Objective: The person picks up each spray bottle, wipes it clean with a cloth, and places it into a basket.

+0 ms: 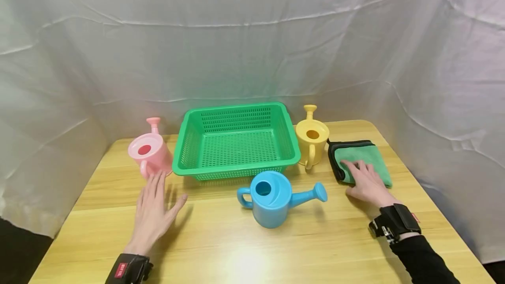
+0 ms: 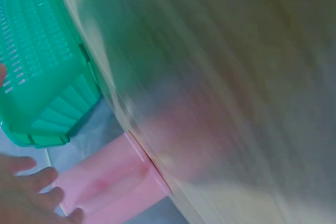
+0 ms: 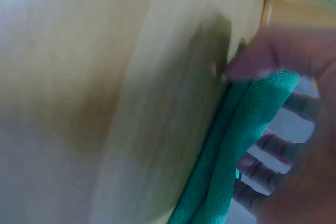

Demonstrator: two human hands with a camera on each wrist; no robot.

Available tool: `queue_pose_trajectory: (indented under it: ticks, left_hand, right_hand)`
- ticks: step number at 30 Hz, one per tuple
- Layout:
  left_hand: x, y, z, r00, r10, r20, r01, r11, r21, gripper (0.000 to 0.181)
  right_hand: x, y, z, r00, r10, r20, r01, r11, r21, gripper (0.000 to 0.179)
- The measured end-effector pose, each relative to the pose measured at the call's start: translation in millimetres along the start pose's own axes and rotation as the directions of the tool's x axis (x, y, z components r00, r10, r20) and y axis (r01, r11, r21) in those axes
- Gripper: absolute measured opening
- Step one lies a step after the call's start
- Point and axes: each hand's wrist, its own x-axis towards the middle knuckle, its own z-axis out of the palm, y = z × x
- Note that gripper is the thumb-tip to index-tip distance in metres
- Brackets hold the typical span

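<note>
My left hand (image 1: 153,211) reaches over the table with fingers extended and thumb spread, its fingertips right at the handle of a pink watering can (image 1: 158,154). In the left wrist view those fingers overlap the can's side, and nothing is in their grasp. At the right, my right hand (image 1: 368,184) is over a folded green cloth (image 1: 371,156) with black edging, its fingers loosely bent. The right wrist view has the thumb at the near edge of the cloth (image 3: 223,145) and the other fingers spread above it.
A green plastic basket (image 1: 236,171) stands at the back middle. In front of it is a blue watering can (image 1: 271,207), spout pointing right. A yellow watering can (image 1: 318,133) stands between basket and cloth. Pale sheeting (image 1: 244,65) hangs behind the wooden table (image 1: 205,249).
</note>
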Motion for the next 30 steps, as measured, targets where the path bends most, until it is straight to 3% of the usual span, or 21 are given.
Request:
queue_pose_trajectory:
  ticks: [3, 7, 12, 15, 18, 23, 30]
  left_hand:
    - [0.8, 2.8, 1.3, 0.988, 0.083, -0.134, -0.094, 0.993, -0.073, 0.075]
    - [3.0, 10.4, 4.4, 0.946, 0.215, -0.242, -0.248, 0.962, -0.115, 0.068]
    - [2.0, 26.7, 6.4, 0.89, 0.359, -0.282, -0.401, 0.91, -0.105, 0.061]
    - [0.1, 38.2, 5.7, 0.872, 0.419, -0.252, -0.453, 0.887, -0.093, 0.056]
    - [0.2, 49.1, 5.6, 0.866, 0.465, -0.183, -0.486, 0.868, -0.097, 0.051]
    - [1.7, 61.7, 9.6, 0.874, 0.482, -0.058, -0.484, 0.86, -0.158, 0.047]
    - [2.6, 77.3, 19.5, 0.915, 0.387, 0.119, -0.333, 0.887, -0.321, 0.057]
  right_hand:
    - [8.9, 5, 0, 0.999, -0.026, -0.045, 0.025, 1.0, -0.016, 0.07]
    - [17.4, 11, 2, 0.993, -0.014, -0.116, 0.014, 1.0, -0.001, 0.052]
    - [22.4, 15, 3, 0.992, 0.071, -0.103, -0.068, 0.997, 0.035, 0.054]
    - [24.3, 15, 2, 0.993, 0.087, -0.074, -0.085, 0.996, 0.033, 0.056]
    - [24.2, 15, -1, 0.995, 0.085, -0.044, -0.084, 0.996, 0.039, 0.054]
    - [22.0, 14, -3, 0.997, 0.079, -0.013, -0.078, 0.994, 0.075, 0.047]
    - [21.8, 17, 3, 0.992, 0.127, 0.023, -0.129, 0.988, 0.083, 0.048]
